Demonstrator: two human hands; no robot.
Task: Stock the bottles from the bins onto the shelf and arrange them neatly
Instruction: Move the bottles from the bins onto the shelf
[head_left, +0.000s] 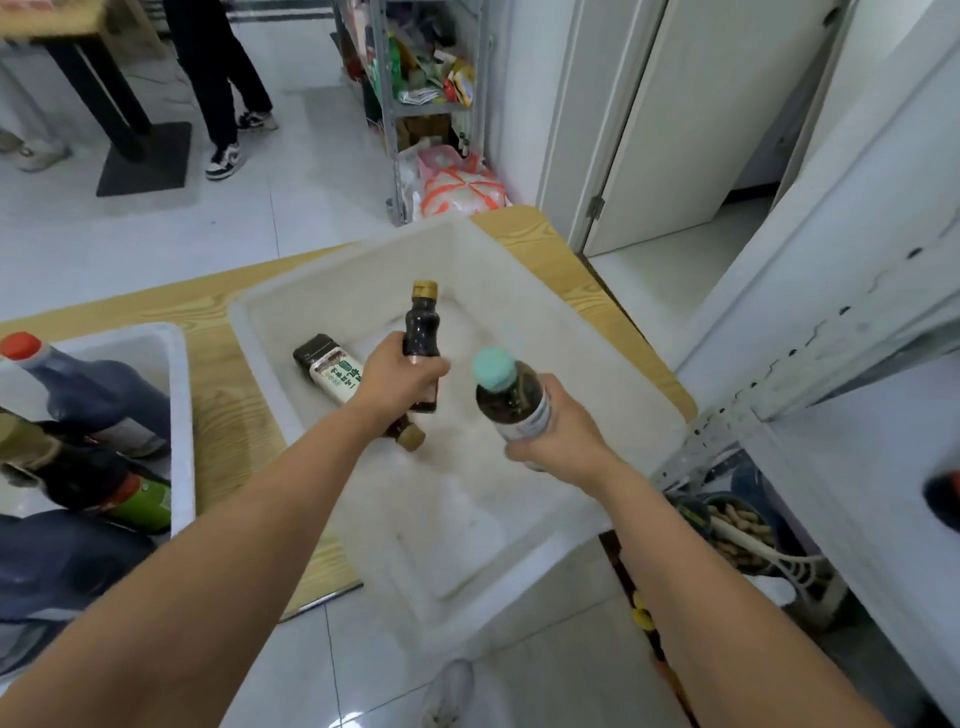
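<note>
1. head view looks down on a white bin (613, 374) sitting by the right edge of a wooden table (228, 405).
2. left hand (402, 382) is wrapped round a small dark bottle (422, 332) with a gold cap. it's lifted over the middle of the bin, cap pointing up and away from the wearer.
3. right hand (558, 431) is clamped round a teal-capped bottle (511, 400) above the bin's right side, cap up and tipped a bit left.
4. left in the bin: a black-lidded jar (327, 371) on its side near the left wall, and a second gold-capped bottle (408, 435) right under the left wrist. can't tell if that one lies loose or is tucked into the same hand.
5. another bin (179, 374) at the table's left edge holds a few big bottles (98, 395).
6. the bit that matters: the metal shelf (810, 353) is off to the right of the white bin, so the right hand is clearly nearer. my guess is the teal one goes up first, and the left hand has to cross over the bin. both bottles are roughly upright, so they should land on their bases without much turning.
</note>
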